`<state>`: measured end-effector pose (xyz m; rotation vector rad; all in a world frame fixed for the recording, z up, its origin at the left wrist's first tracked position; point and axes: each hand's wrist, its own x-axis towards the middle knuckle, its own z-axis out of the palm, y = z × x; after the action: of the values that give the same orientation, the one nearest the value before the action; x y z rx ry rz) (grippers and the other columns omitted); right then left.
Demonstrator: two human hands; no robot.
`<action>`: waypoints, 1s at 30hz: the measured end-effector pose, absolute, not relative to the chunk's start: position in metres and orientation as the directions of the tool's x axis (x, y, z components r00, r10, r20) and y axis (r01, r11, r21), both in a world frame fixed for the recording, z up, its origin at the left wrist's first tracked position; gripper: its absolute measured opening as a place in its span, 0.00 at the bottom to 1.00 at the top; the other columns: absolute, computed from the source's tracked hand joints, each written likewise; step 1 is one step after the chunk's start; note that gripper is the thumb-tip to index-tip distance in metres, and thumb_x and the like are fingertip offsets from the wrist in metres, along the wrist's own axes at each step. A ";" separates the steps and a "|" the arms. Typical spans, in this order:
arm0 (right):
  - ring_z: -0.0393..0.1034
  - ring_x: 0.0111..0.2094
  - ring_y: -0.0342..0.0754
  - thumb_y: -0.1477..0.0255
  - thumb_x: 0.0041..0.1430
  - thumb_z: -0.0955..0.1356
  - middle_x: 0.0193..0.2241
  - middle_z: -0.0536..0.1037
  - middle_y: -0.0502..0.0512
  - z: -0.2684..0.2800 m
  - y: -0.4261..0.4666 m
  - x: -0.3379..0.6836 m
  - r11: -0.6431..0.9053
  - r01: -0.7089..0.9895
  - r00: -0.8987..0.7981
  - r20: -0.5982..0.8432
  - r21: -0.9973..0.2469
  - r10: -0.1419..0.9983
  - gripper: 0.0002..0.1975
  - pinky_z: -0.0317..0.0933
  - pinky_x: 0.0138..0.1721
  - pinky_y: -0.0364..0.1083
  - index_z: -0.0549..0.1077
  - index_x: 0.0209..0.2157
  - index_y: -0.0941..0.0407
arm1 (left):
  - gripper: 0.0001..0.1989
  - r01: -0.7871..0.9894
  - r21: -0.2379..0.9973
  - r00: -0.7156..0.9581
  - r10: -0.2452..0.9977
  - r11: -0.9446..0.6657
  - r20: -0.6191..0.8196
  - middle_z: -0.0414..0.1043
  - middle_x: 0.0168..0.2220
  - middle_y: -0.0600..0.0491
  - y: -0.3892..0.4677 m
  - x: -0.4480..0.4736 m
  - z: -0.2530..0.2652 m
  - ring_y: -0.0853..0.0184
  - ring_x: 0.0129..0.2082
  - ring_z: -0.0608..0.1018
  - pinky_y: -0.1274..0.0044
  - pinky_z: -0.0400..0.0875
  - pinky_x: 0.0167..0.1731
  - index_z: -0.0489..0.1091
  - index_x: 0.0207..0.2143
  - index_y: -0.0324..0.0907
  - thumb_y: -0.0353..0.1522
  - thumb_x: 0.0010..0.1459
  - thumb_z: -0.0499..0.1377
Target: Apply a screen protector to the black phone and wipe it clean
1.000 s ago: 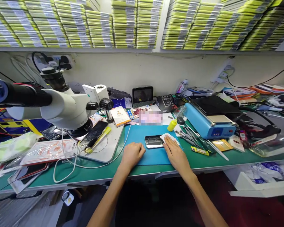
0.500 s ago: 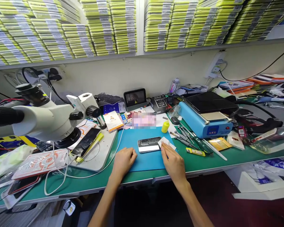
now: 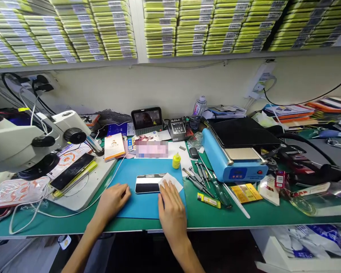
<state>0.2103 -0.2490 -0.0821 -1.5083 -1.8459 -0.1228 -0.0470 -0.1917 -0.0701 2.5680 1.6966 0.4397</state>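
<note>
A smartphone (image 3: pixel 147 183) with a glossy dark face and bright reflections lies flat on the blue mat (image 3: pixel 136 208). My right hand (image 3: pixel 173 206) presses a white wipe (image 3: pixel 173 183) with its fingertips, over the phone's right end. The fingers lie close together and hide part of the wipe. To the phone's left, my left hand (image 3: pixel 113 199) rests in a loose fist at the mat's left edge, apart from the phone, with nothing visible in it. Just behind the wipe stands a small yellow bottle (image 3: pixel 176 161).
Right of the mat lie several screwdrivers (image 3: pixel 199 174) and a yellow packet (image 3: pixel 208 200). A blue heating machine (image 3: pixel 230 161) stands beyond them. A microscope (image 3: pixel 19 140) overhangs the left side, above a white base (image 3: pixel 93 182). A propped screen (image 3: pixel 146 119) is at the back.
The view has swung to the right, so everything sits further left. My right hand, with the wipe, has slid over the phone's right end, its fingers straighter. My left hand stays curled.
</note>
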 end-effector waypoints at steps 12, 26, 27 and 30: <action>0.58 0.73 0.59 0.65 0.79 0.61 0.72 0.61 0.63 -0.081 -0.246 0.210 0.326 0.867 -0.105 0.501 -0.376 0.859 0.29 0.58 0.73 0.61 0.60 0.74 0.62 | 0.20 0.920 0.221 0.277 0.936 -0.323 0.217 0.71 0.23 0.54 -0.192 -0.035 -0.060 0.64 0.25 0.75 0.74 0.61 0.29 0.67 0.25 0.46 0.39 0.70 0.49; 0.71 0.64 0.58 0.70 0.80 0.60 0.63 0.75 0.60 -0.085 -0.242 0.214 0.336 0.856 -0.027 0.615 -0.392 0.788 0.20 0.67 0.64 0.58 0.75 0.63 0.59 | 0.12 0.910 0.181 0.359 0.927 -0.373 0.106 0.78 0.44 0.50 -0.188 -0.041 -0.074 0.66 0.39 0.81 0.69 0.80 0.43 0.76 0.47 0.40 0.40 0.73 0.62; 0.72 0.63 0.58 0.69 0.80 0.60 0.63 0.76 0.60 -0.084 -0.241 0.214 0.339 0.851 -0.017 0.623 -0.402 0.782 0.20 0.68 0.63 0.57 0.76 0.62 0.59 | 0.12 0.910 0.181 0.361 0.927 -0.374 0.099 0.78 0.47 0.49 -0.187 -0.041 -0.073 0.65 0.41 0.81 0.68 0.81 0.44 0.75 0.50 0.40 0.40 0.73 0.62; 0.75 0.60 0.58 0.68 0.80 0.60 0.59 0.79 0.61 -0.081 -0.240 0.214 0.343 0.833 0.018 0.641 -0.434 0.767 0.20 0.71 0.59 0.56 0.78 0.59 0.59 | 0.14 0.912 0.193 0.352 0.932 -0.363 0.088 0.77 0.52 0.47 -0.186 -0.041 -0.070 0.63 0.45 0.82 0.66 0.81 0.46 0.75 0.54 0.41 0.40 0.73 0.62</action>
<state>0.2138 -0.2400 -0.0806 -1.4292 -1.7479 -0.0961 -0.0407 -0.1865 -0.0704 2.4909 1.7061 0.2769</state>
